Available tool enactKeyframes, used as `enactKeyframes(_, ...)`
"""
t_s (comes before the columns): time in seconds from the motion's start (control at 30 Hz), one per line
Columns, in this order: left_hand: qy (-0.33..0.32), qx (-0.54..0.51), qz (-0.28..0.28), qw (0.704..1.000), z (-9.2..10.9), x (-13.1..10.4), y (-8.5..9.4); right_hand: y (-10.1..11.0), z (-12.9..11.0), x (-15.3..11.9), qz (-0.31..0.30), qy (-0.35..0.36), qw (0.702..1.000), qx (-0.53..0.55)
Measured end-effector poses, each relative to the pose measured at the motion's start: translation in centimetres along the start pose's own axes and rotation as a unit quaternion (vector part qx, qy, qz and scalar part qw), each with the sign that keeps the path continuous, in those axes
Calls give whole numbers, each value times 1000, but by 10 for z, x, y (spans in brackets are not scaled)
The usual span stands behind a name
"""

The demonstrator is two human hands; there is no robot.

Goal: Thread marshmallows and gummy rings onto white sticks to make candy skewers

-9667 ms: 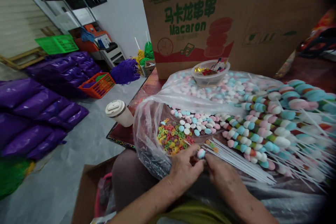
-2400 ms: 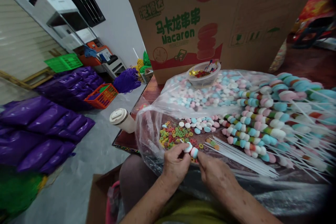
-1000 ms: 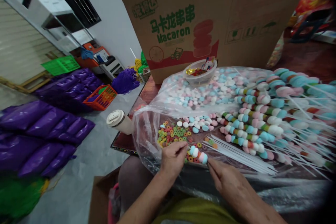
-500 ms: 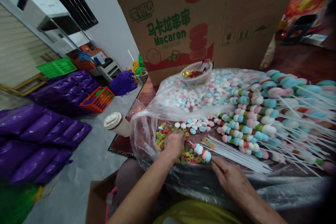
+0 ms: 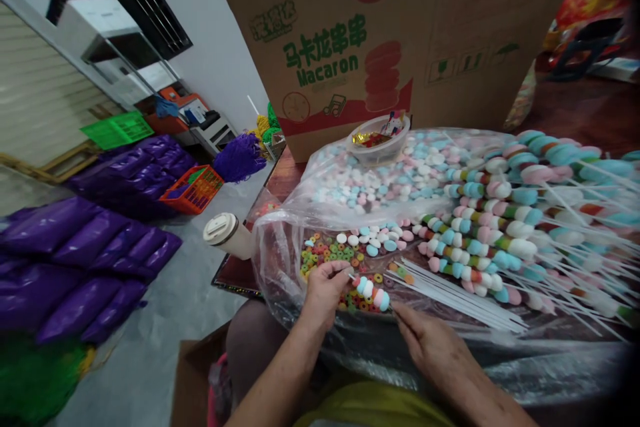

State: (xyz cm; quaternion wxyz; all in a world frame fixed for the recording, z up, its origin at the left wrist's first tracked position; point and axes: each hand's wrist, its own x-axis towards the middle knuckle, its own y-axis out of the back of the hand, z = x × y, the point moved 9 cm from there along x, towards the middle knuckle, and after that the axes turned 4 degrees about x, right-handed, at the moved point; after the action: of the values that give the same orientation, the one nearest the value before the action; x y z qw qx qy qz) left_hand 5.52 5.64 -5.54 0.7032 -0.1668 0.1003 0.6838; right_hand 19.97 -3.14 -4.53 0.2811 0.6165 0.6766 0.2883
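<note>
My right hand is closed on the lower end of a marshmallow skewer, tilted up to the left. Blue, white and pink marshmallows are threaded on it, with a red piece near the tip. My left hand is pinched at that tip; whatever lies between its fingers is too small to tell. Around and below it are small colourful gummy rings on clear plastic. Loose marshmallows lie just beyond. Bare white sticks lie to the right of the skewer.
Finished skewers are piled at the right. Behind lie a plastic bag of marshmallows and a plastic bowl with wrappers, before a large cardboard box. A lidded cup stands at the table's left edge. Purple sacks cover the floor.
My left hand has risen out of the gummy rings to the skewer's tip, its fingers now pinched. My right hand has drawn the skewer slightly left.
</note>
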Motion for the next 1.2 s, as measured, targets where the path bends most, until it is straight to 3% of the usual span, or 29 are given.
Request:
enactKeyframes(0.1,-1,-53,1,999,4,-10,-4,1,-1,-1,-11,-17,999,-25)
enactKeyframes(0.3,-41,-56,26,997,4,-19,-2,5,-2,-1,0,-29,999,-16)
enactKeyframes(0.43,-106,-6,72,992,9,-23,5,4,-6,0,17,-8,1000,-7)
enactKeyframes(0.57,-176,32,58,982,22,-28,1,4,-13,1,25,-2,999,48)
enactKeyframes(0.7,-83,-153,26,984,18,-21,-6,11,-25,2,60,32,988,135)
enactKeyframes(0.77,-29,-199,7,980,14,-18,-15,10,-30,1,67,52,985,153)
enactKeyframes(0.93,112,-295,-63,947,-9,-18,-47,-6,-26,0,22,23,987,156)
enactKeyframes(1.03,123,-332,-68,933,-14,-22,-61,-8,-22,3,22,4,989,146)
enactKeyframes(1.2,60,-284,-38,956,-15,-25,-72,-18,-13,14,-10,-27,993,116)
